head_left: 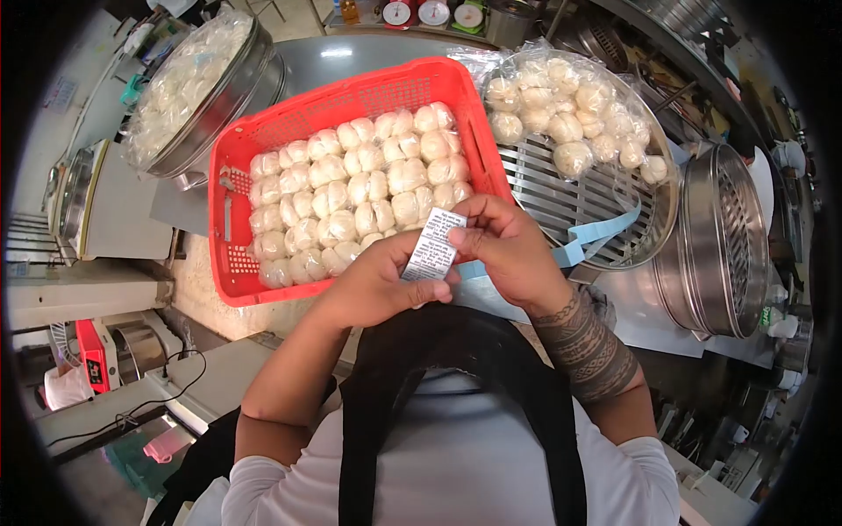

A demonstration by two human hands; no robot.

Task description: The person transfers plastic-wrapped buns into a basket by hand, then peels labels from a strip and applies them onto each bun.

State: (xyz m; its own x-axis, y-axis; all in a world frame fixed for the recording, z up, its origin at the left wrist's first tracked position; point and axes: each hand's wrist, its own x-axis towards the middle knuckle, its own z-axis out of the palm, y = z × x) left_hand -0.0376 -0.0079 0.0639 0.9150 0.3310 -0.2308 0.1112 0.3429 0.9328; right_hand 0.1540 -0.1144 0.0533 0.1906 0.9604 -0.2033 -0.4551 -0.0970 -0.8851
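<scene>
Between my hands is a small white printed label [436, 243], held in front of my chest over the near edge of the red basket. My left hand [383, 279] is closed on its lower end, thumb along the bottom. The fingers and thumb of my right hand [500, 244] pinch the upper right part. A light blue paper strip [566, 256] trails from beneath my right hand across the steamer rack. Just beyond my hands, the red plastic basket [358, 83] holds rows of white buns [368, 187] wrapped in clear plastic.
At the right, a round slatted steamer rack [544, 188] bears more bagged buns [570, 105]. Stacked metal steamers [715, 241] stand farther right. At the back left, another steamer [215, 110] is heaped with bagged buns. Small scales [433, 13] sit at the back.
</scene>
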